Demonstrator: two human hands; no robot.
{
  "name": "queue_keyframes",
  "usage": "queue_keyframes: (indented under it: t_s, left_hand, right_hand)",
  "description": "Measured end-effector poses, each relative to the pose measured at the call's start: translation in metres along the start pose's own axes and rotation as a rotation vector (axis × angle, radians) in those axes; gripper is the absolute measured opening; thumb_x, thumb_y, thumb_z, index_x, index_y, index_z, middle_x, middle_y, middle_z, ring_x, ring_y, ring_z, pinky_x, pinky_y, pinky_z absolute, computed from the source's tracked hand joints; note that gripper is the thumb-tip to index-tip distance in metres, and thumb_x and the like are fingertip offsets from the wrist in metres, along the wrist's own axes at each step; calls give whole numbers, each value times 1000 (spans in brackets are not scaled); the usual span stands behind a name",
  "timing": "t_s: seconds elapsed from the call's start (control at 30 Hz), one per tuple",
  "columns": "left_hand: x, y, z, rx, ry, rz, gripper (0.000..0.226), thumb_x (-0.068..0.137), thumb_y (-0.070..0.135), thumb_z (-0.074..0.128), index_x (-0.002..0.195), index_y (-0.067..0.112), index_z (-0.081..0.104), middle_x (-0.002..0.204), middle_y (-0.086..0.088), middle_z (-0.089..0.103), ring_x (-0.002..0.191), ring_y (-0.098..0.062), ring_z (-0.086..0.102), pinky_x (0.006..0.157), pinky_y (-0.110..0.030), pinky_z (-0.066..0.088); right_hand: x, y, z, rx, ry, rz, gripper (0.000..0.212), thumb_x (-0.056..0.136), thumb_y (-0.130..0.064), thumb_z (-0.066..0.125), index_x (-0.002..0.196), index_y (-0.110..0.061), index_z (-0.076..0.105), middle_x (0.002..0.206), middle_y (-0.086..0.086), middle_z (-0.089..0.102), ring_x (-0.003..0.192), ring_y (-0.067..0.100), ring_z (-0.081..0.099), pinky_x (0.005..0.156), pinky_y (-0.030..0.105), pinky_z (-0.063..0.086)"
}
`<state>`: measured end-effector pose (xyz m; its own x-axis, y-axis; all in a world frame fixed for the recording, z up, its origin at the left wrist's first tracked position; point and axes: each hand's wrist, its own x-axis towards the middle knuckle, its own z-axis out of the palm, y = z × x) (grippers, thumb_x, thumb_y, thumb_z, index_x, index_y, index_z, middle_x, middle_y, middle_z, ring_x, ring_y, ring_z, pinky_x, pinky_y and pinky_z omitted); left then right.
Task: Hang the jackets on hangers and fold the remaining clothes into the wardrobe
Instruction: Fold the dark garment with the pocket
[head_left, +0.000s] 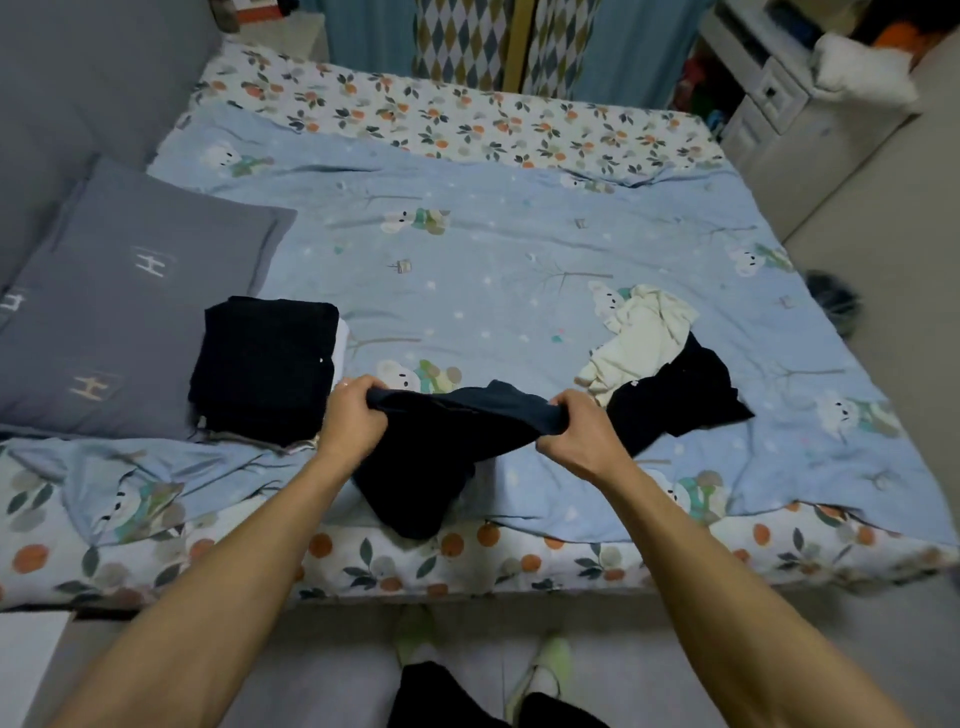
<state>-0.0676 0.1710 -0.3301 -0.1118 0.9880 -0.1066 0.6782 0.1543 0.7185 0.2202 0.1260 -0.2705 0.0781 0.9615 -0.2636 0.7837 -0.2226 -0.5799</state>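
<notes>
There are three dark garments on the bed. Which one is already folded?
The dark garment on the left, a neat square stack beside the grey pillow. One is stretched between the left hand and right hand; another lies crumpled at right under a cream garment.

Grey pillow (119, 306) on blue quilt (519, 260); white drawers (769, 98) far right

My bare forearms reach up from the frame's lower corners toward its centre. My left hand (353, 415) and right hand (574, 431) each clench dark cloth (457, 415), knuckles up.
</notes>
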Motion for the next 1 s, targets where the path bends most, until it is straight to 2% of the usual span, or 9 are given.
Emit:
queue_keyframes:
  t_s: [0.1, 0.2, 0.3, 0.37, 0.47, 0.63, 0.73, 0.87, 1.0]
  left_hand:
    - [-21, 2, 16, -96, 138, -138, 25, 77, -6, 50, 89, 6, 68, 83, -8, 59, 78, -26, 56, 71, -31, 43]
    - [-43, 1, 35, -127, 175, -292, 18, 83, -3, 48, 81, 4, 65, 72, -11, 63, 69, -33, 61, 58, -33, 44]
    - [-75, 12, 57, -414, 171, -553, 20, 90, -7, 43, 93, 5, 57, 82, -10, 62, 59, -24, 63, 43, -27, 51]
    - [-107, 24, 64, -630, 253, -631, 24, 89, -12, 41, 96, 8, 53, 93, -9, 58, 67, -26, 65, 45, -28, 54]
    - [-152, 46, 63, -702, 347, -589, 27, 89, -11, 43, 98, 12, 52, 102, -12, 58, 73, -27, 66, 54, -34, 56]
    - [-229, 107, 40, -713, 448, -484, 32, 92, -2, 42, 111, 12, 64, 88, -8, 62, 61, -19, 57, 47, -28, 46]
    - [-257, 139, 13, -849, 485, -484, 31, 93, -6, 43, 109, 6, 65, 94, -12, 61, 63, -21, 58, 43, -26, 45]
    - [-292, 182, -21, -1022, 452, -490, 17, 95, -9, 44, 98, 6, 52, 108, -17, 55, 90, -32, 59, 75, -43, 57]
    - [-319, 204, -39, -802, 434, -330, 9, 94, 4, 51, 89, 8, 57, 83, -9, 57, 81, -26, 57, 68, -35, 50]
  right_hand:
    - [-8, 23, 3, -127, -38, -77, 17, 74, -1, 57, 87, -8, 49, 90, 11, 53, 76, 25, 50, 57, 33, 35]
    - [-16, 40, 10, -75, 120, -84, 14, 80, 3, 53, 87, -9, 52, 92, 12, 54, 80, 26, 50, 65, 34, 36]
    - [-41, 58, 8, 21, 284, -41, 23, 86, 3, 51, 103, -5, 65, 99, 11, 51, 82, 18, 44, 70, 24, 31]
    - [-71, 75, 0, 139, 360, -33, 28, 86, 1, 51, 107, -4, 69, 96, 8, 49, 81, 18, 46, 74, 25, 38]
    - [-113, 97, -13, 369, 405, 10, 30, 85, -2, 48, 103, -10, 71, 90, 2, 54, 80, 25, 60, 70, 44, 58]
    - [-189, 105, -49, 674, 319, 54, 25, 91, 0, 41, 96, -8, 63, 87, 11, 66, 72, 25, 71, 49, 30, 58]
    - [-219, 105, -71, 574, 255, 48, 24, 88, 0, 42, 91, -7, 64, 86, 12, 67, 73, 25, 66, 62, 32, 55]
    - [-253, 105, -110, 401, 303, -62, 29, 85, 0, 45, 101, -8, 67, 92, 5, 62, 88, 23, 56, 75, 28, 41]
    - [-277, 94, -142, 422, 425, -228, 31, 88, 2, 44, 110, -5, 65, 100, 7, 62, 92, 22, 56, 79, 29, 44]
